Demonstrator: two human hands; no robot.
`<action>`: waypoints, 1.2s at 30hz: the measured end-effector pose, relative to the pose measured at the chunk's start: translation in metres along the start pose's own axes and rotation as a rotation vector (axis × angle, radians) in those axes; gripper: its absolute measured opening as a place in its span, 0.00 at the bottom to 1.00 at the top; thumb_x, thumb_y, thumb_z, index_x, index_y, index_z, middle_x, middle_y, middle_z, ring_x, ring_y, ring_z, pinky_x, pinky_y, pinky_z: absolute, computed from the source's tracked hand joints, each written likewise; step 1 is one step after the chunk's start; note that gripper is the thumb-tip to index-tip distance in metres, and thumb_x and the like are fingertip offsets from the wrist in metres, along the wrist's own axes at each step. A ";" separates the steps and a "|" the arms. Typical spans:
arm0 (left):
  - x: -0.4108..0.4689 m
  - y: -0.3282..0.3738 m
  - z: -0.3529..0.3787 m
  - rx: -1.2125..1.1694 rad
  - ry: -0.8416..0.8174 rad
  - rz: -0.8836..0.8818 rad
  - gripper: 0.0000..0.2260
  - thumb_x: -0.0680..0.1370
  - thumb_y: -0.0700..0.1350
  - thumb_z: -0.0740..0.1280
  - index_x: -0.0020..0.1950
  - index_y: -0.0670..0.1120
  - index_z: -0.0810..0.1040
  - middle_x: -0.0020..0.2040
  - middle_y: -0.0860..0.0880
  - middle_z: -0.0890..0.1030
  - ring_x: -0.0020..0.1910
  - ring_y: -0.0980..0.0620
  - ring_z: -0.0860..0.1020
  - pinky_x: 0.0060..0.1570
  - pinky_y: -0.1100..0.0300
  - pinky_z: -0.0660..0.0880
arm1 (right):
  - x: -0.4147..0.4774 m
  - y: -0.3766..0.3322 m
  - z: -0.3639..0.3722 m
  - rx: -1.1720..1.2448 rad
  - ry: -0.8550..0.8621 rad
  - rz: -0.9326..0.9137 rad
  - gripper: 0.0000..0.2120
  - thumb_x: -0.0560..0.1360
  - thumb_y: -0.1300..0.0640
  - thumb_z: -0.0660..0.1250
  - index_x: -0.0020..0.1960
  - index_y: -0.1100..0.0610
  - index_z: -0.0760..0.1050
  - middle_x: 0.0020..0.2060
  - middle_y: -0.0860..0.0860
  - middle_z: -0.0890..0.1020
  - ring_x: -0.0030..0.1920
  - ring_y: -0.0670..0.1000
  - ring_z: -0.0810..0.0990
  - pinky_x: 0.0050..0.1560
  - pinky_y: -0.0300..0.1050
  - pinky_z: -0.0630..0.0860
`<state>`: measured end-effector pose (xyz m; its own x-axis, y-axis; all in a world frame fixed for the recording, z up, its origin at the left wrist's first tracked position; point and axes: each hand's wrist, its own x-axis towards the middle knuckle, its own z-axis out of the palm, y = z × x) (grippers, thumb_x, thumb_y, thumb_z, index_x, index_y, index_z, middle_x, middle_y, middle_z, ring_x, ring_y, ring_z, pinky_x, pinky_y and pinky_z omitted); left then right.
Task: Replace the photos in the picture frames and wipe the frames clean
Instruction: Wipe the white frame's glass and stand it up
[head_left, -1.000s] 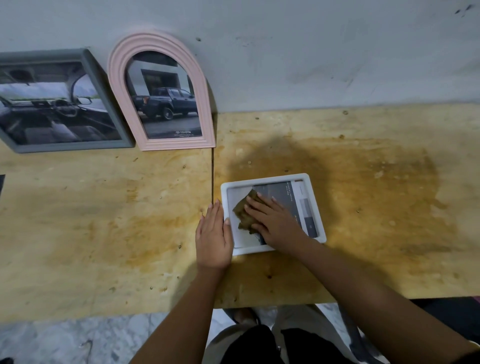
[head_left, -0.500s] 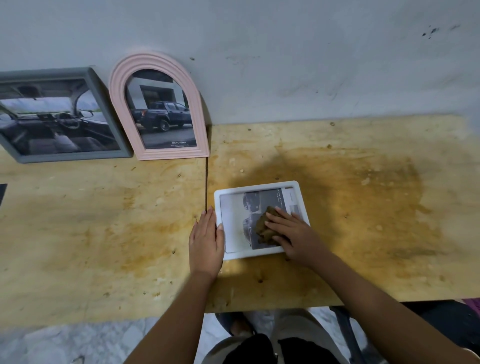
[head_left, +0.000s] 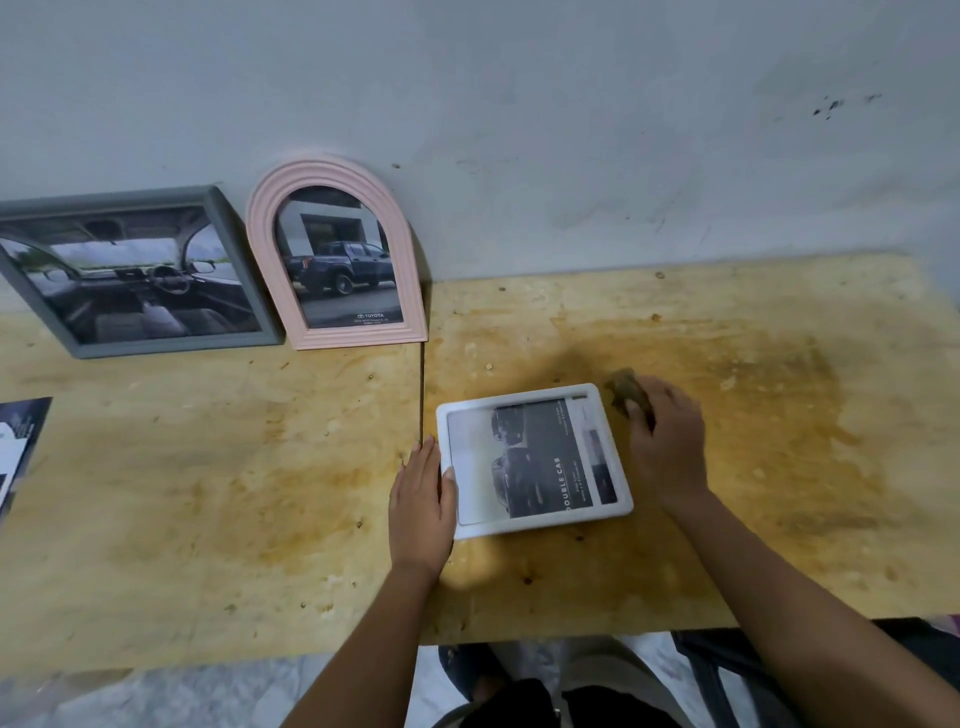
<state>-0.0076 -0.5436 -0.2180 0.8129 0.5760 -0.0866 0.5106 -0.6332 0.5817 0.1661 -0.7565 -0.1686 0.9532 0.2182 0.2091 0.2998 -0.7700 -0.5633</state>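
The left hand (head_left: 422, 499) lay flat, palm down on the wooden surface (head_left: 208, 493), with straight fingers close together and the thumb against the near edge of the white frame (head_left: 540, 524). The forearm ran straight back toward the body. The frame lay face up between the two hands, and its photo showed dark vehicles.

The right hand (head_left: 667, 447) hovered just off the frame's far corner, knuckles up. Its fingers were curled around a brown cloth (head_left: 626, 388). Blur smeared both, so the grip seemed a loose pinch.

Well beyond the left hand, a pink arched frame (head_left: 260, 234) and a grey frame (head_left: 176, 345) leaned on the wall (head_left: 571, 130). The picture's edge cut off the grey one. Far out from that hand a loose photo (head_left: 18, 447) was also cut off.
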 end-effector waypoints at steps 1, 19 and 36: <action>0.000 0.000 -0.001 -0.009 0.006 0.001 0.26 0.79 0.55 0.47 0.75 0.48 0.62 0.74 0.51 0.64 0.75 0.56 0.58 0.73 0.59 0.52 | 0.002 0.006 -0.006 -0.031 0.032 0.037 0.16 0.76 0.61 0.62 0.64 0.58 0.73 0.56 0.57 0.78 0.54 0.58 0.73 0.52 0.47 0.69; -0.022 0.000 -0.014 -0.189 -0.096 -0.089 0.28 0.79 0.60 0.53 0.77 0.50 0.56 0.77 0.55 0.53 0.76 0.57 0.47 0.73 0.59 0.44 | -0.051 -0.024 0.009 -0.014 -0.295 0.251 0.12 0.77 0.60 0.60 0.59 0.62 0.70 0.54 0.58 0.74 0.50 0.55 0.71 0.46 0.46 0.70; 0.010 0.057 -0.075 -1.391 -0.151 -0.323 0.22 0.77 0.51 0.63 0.69 0.46 0.69 0.59 0.42 0.78 0.56 0.47 0.78 0.53 0.53 0.77 | -0.074 -0.056 0.002 0.647 -0.392 0.762 0.25 0.73 0.68 0.66 0.68 0.62 0.65 0.61 0.58 0.75 0.53 0.55 0.76 0.37 0.40 0.73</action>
<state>0.0087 -0.5349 -0.1254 0.7826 0.4793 -0.3973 0.0631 0.5738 0.8165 0.0787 -0.7282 -0.1536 0.8089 0.0804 -0.5824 -0.5255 -0.3454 -0.7775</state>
